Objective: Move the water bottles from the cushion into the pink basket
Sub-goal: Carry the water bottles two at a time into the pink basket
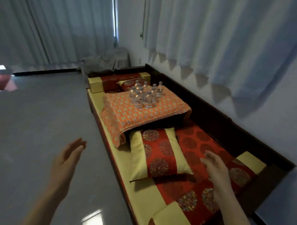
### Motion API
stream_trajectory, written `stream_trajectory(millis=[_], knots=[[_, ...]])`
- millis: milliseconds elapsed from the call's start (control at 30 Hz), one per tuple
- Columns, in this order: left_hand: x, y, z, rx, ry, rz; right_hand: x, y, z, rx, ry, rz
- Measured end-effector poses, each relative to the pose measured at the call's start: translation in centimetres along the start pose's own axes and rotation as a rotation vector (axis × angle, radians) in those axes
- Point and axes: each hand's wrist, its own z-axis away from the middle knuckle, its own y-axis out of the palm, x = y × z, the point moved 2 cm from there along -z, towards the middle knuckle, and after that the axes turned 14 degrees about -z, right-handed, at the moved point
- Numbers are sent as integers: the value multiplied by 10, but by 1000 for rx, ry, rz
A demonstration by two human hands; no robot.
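— Head camera looks down a long low daybed with yellow-and-red silk padding [125, 163] running from six o'clock up toward twelve. Where are the bottles?

— At about twelve o'clock, a cluster of small clear plastic water bottles [144, 94] stands upright on the orange patterned cushion cover [144, 115], close together, some touching. Behind them lies a red and yellow bolster [101, 83].

— And the hands?

— Both empty. The left hand [67, 161] is at seven o'clock over the grey polished floor [40, 117], fingers straight and spread loosely, palm turned inward. The right hand [216, 167] is at five o'clock above the red padding, fingers slack and apart, gripping nothing. Both are well apart from the bottles.

— Anything between?

— A yellow pillow with a red medallion stripe [157, 153] lies at six o'clock, its top edge tucked under the orange cover.

— The basket?

— At nine o'clock, on the frame's edge, a blurred pink shape [2, 84] shows; I cannot tell whether that is the basket. Pale curtains [55, 25] hang behind.
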Motion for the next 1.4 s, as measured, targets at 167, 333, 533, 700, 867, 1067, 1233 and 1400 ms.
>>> stream_trajectory(millis=[167,333,533,700,867,1067,1233,1400], knots=[[16,-43,-61,-40,-33,-14,-12,96,-24,82,-17,69],[43,-64,-125,-27,-56,-35,-31,165,-58,126,-4,136],[53,-67,-230,11,-54,-88,-45,244,-115,166,3,144],[52,-68,-333,55,-27,-153,-57,319,-194,109,11,132],[72,-72,-410,103,-76,-187,-63,384,-247,84,50,114],[87,-67,-546,230,-54,-245,-76,470,-314,25,64,98],[83,-43,-665,409,47,-279,-94,521,-348,-149,86,40],[85,26,-758,598,94,-281,-115,542,-378,-295,142,-19]])
